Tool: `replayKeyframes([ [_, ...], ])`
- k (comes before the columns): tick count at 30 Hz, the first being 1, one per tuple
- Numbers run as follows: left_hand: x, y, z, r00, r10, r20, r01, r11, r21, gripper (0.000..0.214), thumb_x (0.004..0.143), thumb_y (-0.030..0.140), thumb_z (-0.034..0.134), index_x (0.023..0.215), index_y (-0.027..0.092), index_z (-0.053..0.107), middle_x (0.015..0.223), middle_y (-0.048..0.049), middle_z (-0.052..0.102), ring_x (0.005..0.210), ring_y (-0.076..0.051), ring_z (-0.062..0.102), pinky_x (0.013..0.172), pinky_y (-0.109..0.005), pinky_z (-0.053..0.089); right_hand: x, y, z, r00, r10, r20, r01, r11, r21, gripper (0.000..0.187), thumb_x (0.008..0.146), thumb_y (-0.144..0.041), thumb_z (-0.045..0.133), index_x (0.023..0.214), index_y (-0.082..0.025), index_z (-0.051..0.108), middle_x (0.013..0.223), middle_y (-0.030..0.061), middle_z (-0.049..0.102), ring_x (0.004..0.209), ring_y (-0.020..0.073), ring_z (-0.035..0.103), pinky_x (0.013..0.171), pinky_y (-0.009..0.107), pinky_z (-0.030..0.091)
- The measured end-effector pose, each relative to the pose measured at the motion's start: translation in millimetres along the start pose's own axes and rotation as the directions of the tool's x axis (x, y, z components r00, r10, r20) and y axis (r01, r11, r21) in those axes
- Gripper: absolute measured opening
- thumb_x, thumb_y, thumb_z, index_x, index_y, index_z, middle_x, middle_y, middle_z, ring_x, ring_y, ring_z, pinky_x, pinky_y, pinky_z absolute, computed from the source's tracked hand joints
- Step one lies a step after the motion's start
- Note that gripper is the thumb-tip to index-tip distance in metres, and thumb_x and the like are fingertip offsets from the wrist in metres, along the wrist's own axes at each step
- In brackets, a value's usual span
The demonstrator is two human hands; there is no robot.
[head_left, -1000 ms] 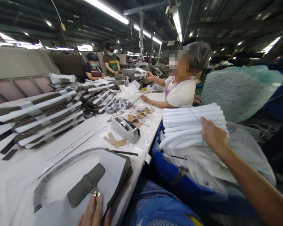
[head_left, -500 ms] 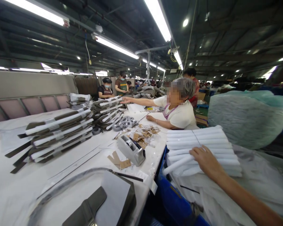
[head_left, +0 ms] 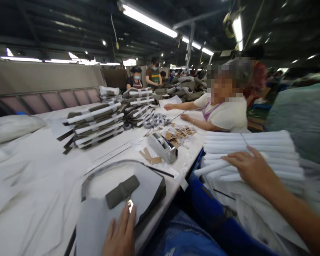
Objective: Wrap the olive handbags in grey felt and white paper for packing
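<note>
My left hand (head_left: 121,231) lies with fingers stretched over a grey bag (head_left: 156,192), its fingertips beside a shiny metal clasp (head_left: 130,204). White paper sheets (head_left: 92,224) cover much of the bag, and a dark grey flap or strap piece (head_left: 122,191) lies over them. At the right, my right hand (head_left: 252,167) rests on a bundle of white foam-like rolls (head_left: 272,145), its fingers apart. One loose white roll (head_left: 209,169) sticks out at a slant under the fingertips. The undersides of those fingers are hidden.
A tape dispenser (head_left: 164,147) and brown tags (head_left: 173,137) lie on the white table (head_left: 56,170). Stacks of wrapped grey bags (head_left: 98,124) stand farther back. Across the table corner sits a co-worker (head_left: 221,113). A blue container (head_left: 202,199) is beside the table.
My left hand has come into view onto the bag. My right hand's fingers have spread more over the rolls. The view has turned left and down; the co-worker's outstretched arm has drawn back from the stack.
</note>
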State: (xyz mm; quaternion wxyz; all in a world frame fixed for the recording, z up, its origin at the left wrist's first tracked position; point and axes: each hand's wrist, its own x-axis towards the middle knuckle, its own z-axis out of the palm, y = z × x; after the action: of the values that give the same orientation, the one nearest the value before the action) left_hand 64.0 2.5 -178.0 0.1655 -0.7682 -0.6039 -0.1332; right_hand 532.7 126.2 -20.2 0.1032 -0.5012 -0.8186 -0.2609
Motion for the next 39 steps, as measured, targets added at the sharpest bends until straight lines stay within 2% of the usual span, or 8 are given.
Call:
replayKeyframes([
  [3, 11, 3, -27.4, 0.985, -0.003, 0.172, -0.007, 0.998, 0.060, 0.071, 0.084, -0.007, 0.027, 0.148, 0.020, 0.040, 0.151, -0.0129, 0.043, 0.134, -0.023, 0.050, 0.112, -0.052, 0.040, -6, 15, -13, 0.999, 0.000, 0.040, -0.006, 0.991, 0.132, 0.046, 0.082, -0.015, 0.042, 0.114, -0.036, 0.067, 0.102, 0.0063, 0.072, 0.097, 0.0333, 0.066, 0.104, 0.061, 0.037],
  [6, 26, 3, -45.5, 0.955, -0.008, 0.297, -0.008, 0.998, 0.055, 0.065, 0.082, -0.009, 0.027, 0.138, 0.013, 0.053, 0.145, -0.0151, 0.051, 0.130, -0.022, 0.054, 0.105, -0.043, 0.048, -11, 2, -15, 0.989, -0.087, 0.115, 0.035, 0.919, 0.394, 0.037, 0.091, -0.035, 0.048, 0.124, -0.043, 0.061, 0.113, 0.0017, 0.070, 0.104, 0.0311, 0.065, 0.095, 0.047, 0.051],
  [12, 47, -10, -69.9, 0.885, 0.009, 0.465, 0.038, 0.995, -0.091, 0.058, 0.085, -0.002, 0.037, 0.139, 0.015, 0.050, 0.147, -0.0137, 0.049, 0.112, -0.021, 0.067, 0.093, -0.032, 0.055, -5, -104, 15, 0.930, -0.329, 0.162, 0.113, 0.678, 0.726, 0.037, 0.097, -0.036, 0.050, 0.132, -0.032, 0.061, 0.119, 0.0067, 0.068, 0.109, 0.0235, 0.064, 0.094, 0.036, 0.055],
  [17, 62, -15, -88.9, 0.816, 0.028, 0.577, 0.089, 0.981, -0.173, 0.052, 0.091, 0.005, 0.038, 0.142, 0.015, 0.047, 0.148, -0.0137, 0.047, 0.117, -0.023, 0.064, 0.098, -0.037, 0.053, 11, -189, 46, 0.965, -0.243, -0.094, 0.222, 0.577, 0.786, 0.032, 0.095, -0.019, 0.052, 0.121, -0.030, 0.067, 0.117, 0.0056, 0.067, 0.112, 0.0211, 0.060, 0.113, 0.049, 0.038],
  [22, 61, -12, -91.3, 0.829, 0.002, 0.560, 0.124, 0.974, -0.187, 0.049, 0.093, 0.010, 0.043, 0.142, 0.017, 0.047, 0.148, -0.0118, 0.048, 0.123, -0.024, 0.060, 0.102, -0.037, 0.051, 21, -241, 59, 0.969, -0.041, -0.244, 0.216, 0.622, 0.752, 0.031, 0.093, -0.016, 0.055, 0.113, -0.033, 0.071, 0.106, 0.0036, 0.068, 0.101, 0.0209, 0.059, 0.099, 0.043, 0.047],
  [30, 56, -9, -93.3, 0.824, -0.037, 0.566, 0.204, 0.950, -0.235, 0.068, 0.088, 0.046, 0.064, 0.144, 0.014, 0.043, 0.152, -0.0179, 0.040, 0.135, -0.030, 0.048, 0.108, -0.044, 0.046, 27, -276, 65, 0.920, -0.020, -0.391, 0.300, 0.680, 0.669, 0.023, 0.091, -0.014, 0.059, 0.104, -0.028, 0.073, 0.097, 0.0017, 0.071, 0.085, 0.0175, 0.059, 0.076, 0.034, 0.044],
  [34, 47, -10, -84.5, 0.864, -0.020, 0.503, 0.146, 0.966, -0.213, 0.073, 0.081, 0.031, 0.073, 0.145, 0.018, 0.041, 0.152, -0.0159, 0.041, 0.131, -0.028, 0.053, 0.105, -0.042, 0.049, 30, -277, 70, 0.923, 0.011, -0.384, 0.275, 0.679, 0.680, 0.022, 0.093, -0.012, 0.057, 0.103, -0.024, 0.072, 0.096, 0.0035, 0.070, 0.085, 0.0172, 0.060, 0.075, 0.032, 0.046],
  [39, 31, -3, -58.4, 0.939, -0.032, 0.342, 0.056, 0.997, -0.059, 0.059, 0.086, 0.006, 0.054, 0.143, 0.013, 0.044, 0.150, -0.0163, 0.044, 0.129, -0.025, 0.055, 0.105, -0.040, 0.050, 28, -275, 78, 0.917, 0.000, -0.398, 0.310, 0.627, 0.714, 0.025, 0.095, -0.010, 0.051, 0.107, -0.020, 0.071, 0.099, 0.0070, 0.069, 0.090, 0.0172, 0.062, 0.081, 0.030, 0.053],
])
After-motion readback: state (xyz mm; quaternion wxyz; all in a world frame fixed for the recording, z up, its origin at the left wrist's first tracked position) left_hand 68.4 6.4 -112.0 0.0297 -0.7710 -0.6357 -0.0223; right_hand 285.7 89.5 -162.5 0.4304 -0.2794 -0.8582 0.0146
